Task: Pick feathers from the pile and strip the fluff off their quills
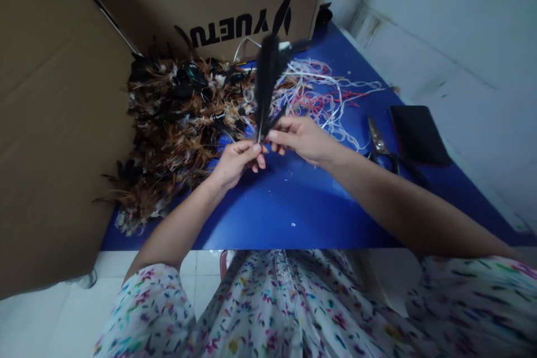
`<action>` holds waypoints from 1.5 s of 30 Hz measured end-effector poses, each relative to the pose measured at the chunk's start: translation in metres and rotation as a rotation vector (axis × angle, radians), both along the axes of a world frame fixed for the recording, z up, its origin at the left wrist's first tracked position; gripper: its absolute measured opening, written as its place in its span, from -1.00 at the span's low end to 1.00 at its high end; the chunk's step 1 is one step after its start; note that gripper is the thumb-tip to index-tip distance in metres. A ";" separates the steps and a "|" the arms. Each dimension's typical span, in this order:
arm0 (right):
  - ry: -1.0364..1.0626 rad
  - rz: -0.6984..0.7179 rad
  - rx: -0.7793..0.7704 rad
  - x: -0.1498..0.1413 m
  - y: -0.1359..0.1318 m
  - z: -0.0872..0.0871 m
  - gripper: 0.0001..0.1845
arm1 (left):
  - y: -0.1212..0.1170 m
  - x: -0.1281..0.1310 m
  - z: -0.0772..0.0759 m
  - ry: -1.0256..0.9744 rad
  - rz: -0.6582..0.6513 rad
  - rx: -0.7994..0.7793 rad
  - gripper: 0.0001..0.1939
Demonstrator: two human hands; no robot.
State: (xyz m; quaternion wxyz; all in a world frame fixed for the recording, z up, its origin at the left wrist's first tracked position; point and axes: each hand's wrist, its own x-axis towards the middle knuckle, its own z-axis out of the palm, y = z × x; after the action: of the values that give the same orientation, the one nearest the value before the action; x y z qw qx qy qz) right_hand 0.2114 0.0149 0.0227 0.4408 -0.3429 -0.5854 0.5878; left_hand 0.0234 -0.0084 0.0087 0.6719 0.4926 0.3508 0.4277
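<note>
Two hands meet | left hand (235, 163) pinches dark feathers (265, 81) at the base | right hand (301, 137) grips them just beside | dark feathers: over blue counter (268, 210), near brown feather pile (176, 134)

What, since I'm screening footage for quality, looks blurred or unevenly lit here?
Head view: the held black feathers look smeared, while the box lettering reads clearly; same head view: dim overall, with a soft sheen on the blue table.

White floral garment (268, 313), loose short sleeves (149, 305), gathered front (289, 279), small multicoloured petal flecks (272, 341)
</note>
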 end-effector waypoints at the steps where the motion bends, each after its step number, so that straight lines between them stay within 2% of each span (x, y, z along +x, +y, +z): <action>1: 0.017 -0.012 0.002 -0.003 0.005 0.001 -0.62 | 0.002 -0.003 0.004 -0.017 0.053 0.018 -0.59; 3: -0.002 -0.048 0.008 -0.012 0.016 0.001 -0.74 | 0.007 -0.010 0.015 -0.059 0.168 0.058 -0.64; 6: -0.235 -0.047 0.042 -0.036 0.035 -0.002 -0.94 | 0.012 -0.020 0.031 -0.129 0.332 0.101 -0.75; 9: -0.585 0.027 0.234 -0.067 0.048 -0.007 -0.89 | 0.017 -0.027 0.045 -0.180 0.470 0.082 -0.79; 11: -0.817 -0.022 0.346 -0.087 0.054 -0.009 -0.89 | 0.019 -0.029 0.049 -0.213 0.545 0.069 -0.79; 14: -1.066 -0.120 0.332 -0.110 0.060 -0.014 -0.76 | 0.024 -0.028 0.050 -0.267 0.623 0.065 -0.80; 17: -1.113 -0.131 0.309 -0.118 0.066 -0.021 -0.73 | 0.027 -0.028 0.045 -0.337 0.661 0.054 -0.80; 20: -1.063 -0.120 0.293 -0.113 0.073 -0.023 -0.78 | 0.029 -0.031 0.037 -0.361 0.661 0.042 -0.80; 23: -0.872 -0.083 0.273 -0.102 0.078 -0.017 -0.95 | 0.028 -0.036 0.027 -0.339 0.654 0.026 -0.80; 28: -0.376 0.037 0.034 -0.080 0.077 0.006 -0.76 | 0.027 -0.034 0.009 -0.302 0.607 -0.024 -0.83; 32: -0.152 0.084 0.012 -0.060 0.078 0.023 -0.71 | 0.025 -0.024 0.000 -0.285 0.510 -0.093 -0.83; 38: -0.030 0.092 0.019 -0.041 0.083 0.035 -0.72 | 0.018 -0.015 -0.001 -0.288 0.406 -0.206 -0.81; 45: -0.074 0.166 0.051 -0.043 0.081 0.033 -0.71 | 0.015 -0.013 -0.002 -0.311 0.353 -0.266 -0.78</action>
State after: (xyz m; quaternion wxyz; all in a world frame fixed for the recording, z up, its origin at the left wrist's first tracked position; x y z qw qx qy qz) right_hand 0.1681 0.0955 0.0557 0.3773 -0.3034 -0.6424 0.5941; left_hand 0.0102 0.0064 0.0071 0.6916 0.2594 0.3769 0.5589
